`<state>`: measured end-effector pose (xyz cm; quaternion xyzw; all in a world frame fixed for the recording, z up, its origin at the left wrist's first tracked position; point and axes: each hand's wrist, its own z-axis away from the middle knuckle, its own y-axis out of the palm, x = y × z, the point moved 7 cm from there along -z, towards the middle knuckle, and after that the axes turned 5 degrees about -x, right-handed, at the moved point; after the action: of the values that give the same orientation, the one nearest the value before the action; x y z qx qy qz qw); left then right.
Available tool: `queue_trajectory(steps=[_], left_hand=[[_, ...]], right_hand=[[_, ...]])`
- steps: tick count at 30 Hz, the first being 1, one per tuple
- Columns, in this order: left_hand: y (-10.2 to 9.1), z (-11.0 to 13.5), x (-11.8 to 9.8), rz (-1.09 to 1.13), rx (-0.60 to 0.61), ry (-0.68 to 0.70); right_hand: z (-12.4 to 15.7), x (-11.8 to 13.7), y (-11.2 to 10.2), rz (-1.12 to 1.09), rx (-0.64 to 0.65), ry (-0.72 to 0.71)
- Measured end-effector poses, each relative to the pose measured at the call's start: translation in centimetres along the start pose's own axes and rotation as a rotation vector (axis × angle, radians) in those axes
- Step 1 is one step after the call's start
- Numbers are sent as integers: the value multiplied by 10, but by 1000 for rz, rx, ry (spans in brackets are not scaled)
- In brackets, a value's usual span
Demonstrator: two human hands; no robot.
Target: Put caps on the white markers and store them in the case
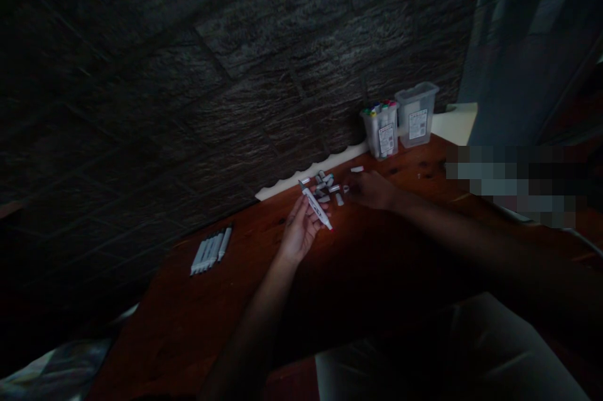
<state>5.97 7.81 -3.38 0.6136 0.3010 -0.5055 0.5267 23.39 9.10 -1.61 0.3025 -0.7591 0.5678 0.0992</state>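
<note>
A long white marker (pixel 316 208) is held slanted across the fingers of the left hand (pixel 301 229), over the bench (pixel 198 319). The right hand (pixel 372 190) is kept apart, at a pile of caps (pixel 325 187) near the wall edge; its grip cannot be told. Free bench is seen nearer. White labels on the tub (pixel 382 129) and second tub (pixel 417 113) cannot be read.

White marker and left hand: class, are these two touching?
Touching. The head view shows the white marker lying across the fingers of the left hand, which curl around it.
</note>
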Motion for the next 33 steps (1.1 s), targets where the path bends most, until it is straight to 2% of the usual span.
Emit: queue_trajectory(steps=[5, 15, 17, 21, 24, 27, 31, 33], left_hand=[[1, 1, 3, -6, 14, -27], [-14, -5, -2, -16, -115, 23], [-16, -5, -4, -8, -140, 47], [-17, -5, -5, -38, -174, 75], [-16, -6, -4, -71, -163, 83], [-15, -6, -3, -101, -160, 98], [-23, -8, -7, -125, -226, 157], [-30, -9, -9, -125, -282, 182]], right_hand=[[0, -1, 5, -1, 31, -31], [1, 1, -3, -147, 22, 50], [0, 4, -4, -318, 24, 45], [-1, 13, 3, -875, 133, 4], [-2, 15, 4, -1026, 164, 19], [-3, 6, -2, -870, 97, 68], [-5, -9, -17, -343, -97, 73], [-4, -12, -15, -109, -73, 62]])
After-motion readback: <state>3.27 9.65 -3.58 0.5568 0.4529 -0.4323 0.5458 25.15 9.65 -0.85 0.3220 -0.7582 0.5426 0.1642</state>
